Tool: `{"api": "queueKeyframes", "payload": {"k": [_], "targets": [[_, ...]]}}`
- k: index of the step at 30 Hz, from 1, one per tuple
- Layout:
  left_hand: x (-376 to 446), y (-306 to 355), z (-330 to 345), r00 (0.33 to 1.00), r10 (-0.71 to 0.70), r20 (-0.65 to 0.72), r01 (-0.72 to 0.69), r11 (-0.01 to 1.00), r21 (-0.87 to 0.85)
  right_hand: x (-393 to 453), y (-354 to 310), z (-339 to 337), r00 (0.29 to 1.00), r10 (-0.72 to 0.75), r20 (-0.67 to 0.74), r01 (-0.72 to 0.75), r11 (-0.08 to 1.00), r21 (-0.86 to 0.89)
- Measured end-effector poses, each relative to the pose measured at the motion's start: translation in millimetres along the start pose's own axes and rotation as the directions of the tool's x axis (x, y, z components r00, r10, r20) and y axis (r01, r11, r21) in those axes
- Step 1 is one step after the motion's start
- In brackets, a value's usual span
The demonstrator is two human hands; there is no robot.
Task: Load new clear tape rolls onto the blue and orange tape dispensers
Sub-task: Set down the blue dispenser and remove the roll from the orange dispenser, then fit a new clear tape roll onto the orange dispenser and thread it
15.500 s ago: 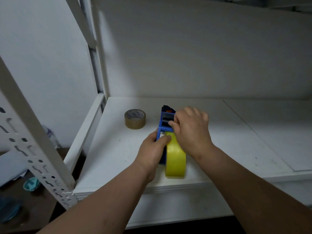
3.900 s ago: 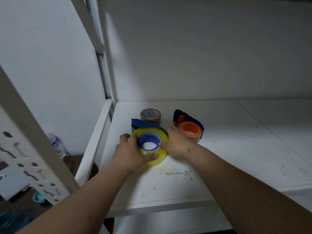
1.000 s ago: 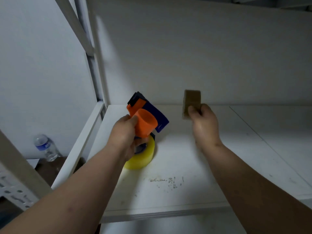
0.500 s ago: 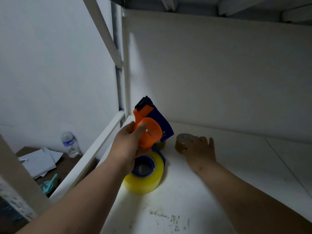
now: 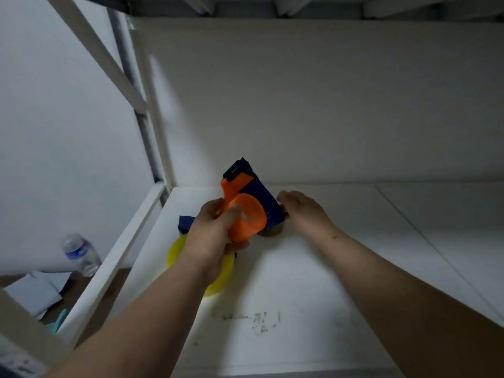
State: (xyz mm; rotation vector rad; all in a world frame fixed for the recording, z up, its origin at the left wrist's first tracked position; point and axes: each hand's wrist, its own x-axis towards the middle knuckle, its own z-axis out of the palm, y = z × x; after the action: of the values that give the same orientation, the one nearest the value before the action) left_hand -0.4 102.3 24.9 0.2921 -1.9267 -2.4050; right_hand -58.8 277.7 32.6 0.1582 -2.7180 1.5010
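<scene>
Left hand [image 5: 211, 236] gripping the orange tape dispenser [image 5: 245, 211], raised above the white shelf [image 5: 313, 282]. Right hand [image 5: 302, 211] reaching behind it, fingers hidden, state impossible to tell. Brown tape roll [image 5: 271, 232] beneath; yellow-tinted roll [image 5: 191, 268] on blue dispenser [image 5: 185, 223] below the left wrist. Water bottle [image 5: 80, 255] with blue label, unreadable.

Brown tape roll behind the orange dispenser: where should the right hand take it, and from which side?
Take the brown tape roll across its outer rim, coming from above and the right. It lies flat on the shelf, and the orange dispenser in the left hand covers its left side. The right hand already hovers there.
</scene>
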Motion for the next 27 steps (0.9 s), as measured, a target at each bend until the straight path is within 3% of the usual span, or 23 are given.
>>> {"api": "queueKeyframes", "payload": {"k": [2, 8, 15, 27], "targets": [[-11, -3, 11, 0.998, 0.001, 0.069, -0.003, 1.000, 0.027, -24, 0, -9, 0.999, -0.036, 0.016, 0.036, 0.999, -0.040], [-45, -26, 38, 0.971, -0.084, 0.225, 0.069, 0.995, 0.076, -96, 23, -33, 0.993, 0.093, -0.074, -0.091, 0.995, 0.038], [-86, -48, 113, 0.905, -0.277, 0.323, 0.259, 0.961, 0.101, -163, 57, -94, 0.972, 0.162, -0.172, -0.157, 0.987, 0.039], [-164, -104, 337, 0.763, -0.425, 0.487, 0.346, 0.905, 0.248, -267, 181, -297, 0.887, 0.324, -0.330, -0.330, 0.943, 0.039]]}}
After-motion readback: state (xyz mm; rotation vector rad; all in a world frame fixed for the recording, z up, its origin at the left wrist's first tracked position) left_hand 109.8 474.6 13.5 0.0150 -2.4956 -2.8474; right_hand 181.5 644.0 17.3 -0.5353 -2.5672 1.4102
